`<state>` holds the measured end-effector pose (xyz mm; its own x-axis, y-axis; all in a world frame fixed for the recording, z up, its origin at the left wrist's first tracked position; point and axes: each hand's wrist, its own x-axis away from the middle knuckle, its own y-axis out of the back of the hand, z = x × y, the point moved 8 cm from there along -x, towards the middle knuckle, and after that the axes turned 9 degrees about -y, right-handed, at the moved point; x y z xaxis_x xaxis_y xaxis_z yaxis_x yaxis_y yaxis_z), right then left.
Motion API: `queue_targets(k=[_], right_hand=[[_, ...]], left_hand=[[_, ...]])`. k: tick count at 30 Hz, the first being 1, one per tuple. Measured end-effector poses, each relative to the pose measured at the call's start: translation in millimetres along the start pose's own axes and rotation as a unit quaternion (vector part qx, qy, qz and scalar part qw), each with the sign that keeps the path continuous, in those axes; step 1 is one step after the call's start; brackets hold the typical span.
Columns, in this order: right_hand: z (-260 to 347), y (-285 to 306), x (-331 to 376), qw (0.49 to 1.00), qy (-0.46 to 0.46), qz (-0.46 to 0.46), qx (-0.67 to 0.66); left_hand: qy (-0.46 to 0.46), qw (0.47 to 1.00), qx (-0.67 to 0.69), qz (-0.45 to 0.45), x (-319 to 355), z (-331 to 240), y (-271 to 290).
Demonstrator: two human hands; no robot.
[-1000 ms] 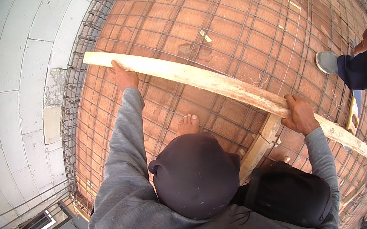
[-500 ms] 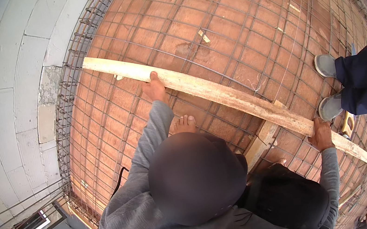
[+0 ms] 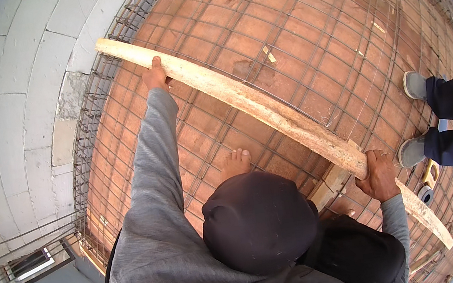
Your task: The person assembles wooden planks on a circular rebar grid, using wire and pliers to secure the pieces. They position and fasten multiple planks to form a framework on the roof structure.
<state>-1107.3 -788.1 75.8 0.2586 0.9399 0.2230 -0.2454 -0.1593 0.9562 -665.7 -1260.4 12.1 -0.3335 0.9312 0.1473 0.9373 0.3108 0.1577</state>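
A long, rough-edged wooden plank slants across the view in front of me, from the far left down to the near right. My left hand grips it toward the far end, thumb on top and fingers tucked below. Around its nearer part my right hand is wrapped, knuckles up. Under the plank, near my right hand, lies a second piece of lumber, partly hidden by my dark-clothed knee. My bare foot rests on the rebar mesh.
Steel rebar mesh covers reddish boards. A pale block wall stands left, beside a reinforcing cage. At right are another person's grey shoes and dark trousers. Close by lie a yellowish handle and a round grey item.
My left hand has moved farther away and left with the plank, while my right hand has come nearer and left. The plank now slants more steeply. The other person's shoes are farther apart.
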Motion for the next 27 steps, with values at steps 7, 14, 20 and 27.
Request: queue_targets(k=[7,14,20,27], right_hand=[[22.9,-33.9,20.4,0.999,-0.026,0.018,-0.032],[23.8,-38.2,21.8,0.999,-0.036,0.003,-0.033],[31.9,-37.3,7.0,0.999,-0.023,0.009,-0.047],[57.4,-41.3,-30.4,0.998,0.014,-0.011,-0.057]], left_hand=[[0.017,0.998,-0.051,0.032,-17.5,36.3,-14.3],[0.024,0.999,-0.025,-0.035,-16.4,65.3,-23.8],[-0.021,0.993,-0.089,-0.074,-2.7,56.8,-19.8],[0.059,0.997,-0.023,0.033,2.9,42.4,-26.6]])
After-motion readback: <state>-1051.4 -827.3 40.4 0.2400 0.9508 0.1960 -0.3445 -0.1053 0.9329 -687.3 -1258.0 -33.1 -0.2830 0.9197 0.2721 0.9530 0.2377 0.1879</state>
